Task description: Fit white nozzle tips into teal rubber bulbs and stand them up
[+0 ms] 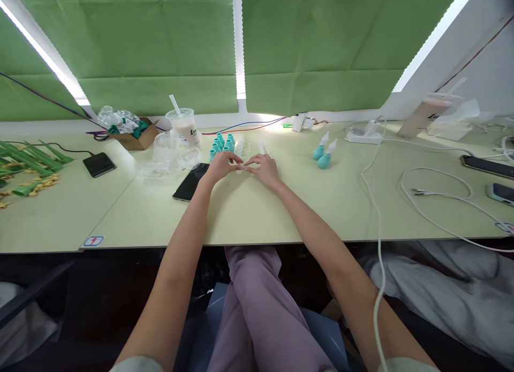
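Observation:
My left hand [222,166] and my right hand [264,169] meet over the table, their fingertips pinched close together. Whatever lies between the fingers is too small and hidden to name. Just beyond them are small whitish translucent pieces [247,147] and a white strip [239,146]. Several teal bottle-shaped pieces [219,143] stand in a cluster behind my left hand. Off to the right sit two teal bulbs [324,160] with white pointed tips. A black phone [188,186] lies partly under my left wrist.
Crumpled clear plastic [166,157], a drink cup [185,127] and a cardboard box [138,139] stand back left. Green stems [30,160] and another phone [99,164] lie far left. A white cable [373,192] crosses the right side from a power strip [363,137].

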Available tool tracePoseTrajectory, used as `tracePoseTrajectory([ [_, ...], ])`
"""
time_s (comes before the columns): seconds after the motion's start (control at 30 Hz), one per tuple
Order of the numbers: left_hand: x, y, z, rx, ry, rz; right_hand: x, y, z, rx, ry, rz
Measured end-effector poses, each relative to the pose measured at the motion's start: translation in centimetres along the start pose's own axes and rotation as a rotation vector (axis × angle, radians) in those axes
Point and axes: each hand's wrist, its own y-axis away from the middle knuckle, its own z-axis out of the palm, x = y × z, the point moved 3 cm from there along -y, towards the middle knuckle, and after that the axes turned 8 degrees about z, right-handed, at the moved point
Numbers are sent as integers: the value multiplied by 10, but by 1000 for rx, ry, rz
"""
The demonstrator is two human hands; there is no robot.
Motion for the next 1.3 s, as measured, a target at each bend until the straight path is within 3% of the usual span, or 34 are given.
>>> tracePoseTrajectory([
  [0.2, -9, 1, -2, 2, -12, -21, 35, -10, -33, 244, 197, 168],
  [0.5, -25, 6, 4, -43, 21, -59, 41, -9, -21, 175, 308, 182],
  [0.6, -24, 6, 2, -27, 1, -42, 40, -10, -24, 207, 237, 205],
  [0.7, -17, 3, -4, 57, -20, -9, 38, -13, -31, 231, -81, 298],
  [0.83, -3, -3, -8, 218, -4, 50, 24, -14, -27, -6, -711, 385],
  [0.97, 10, -6, -1, 274, 47, 104, 4, -8, -11, -263, -1000, 363],
  [1.13, 16, -6, 8, 289, 143, 62, 5, -4, 1, -290, -1062, 424],
  [1.3, 17, -7, 9, 279, 206, 1, 10, -8, -1, -391, -853, 346],
])
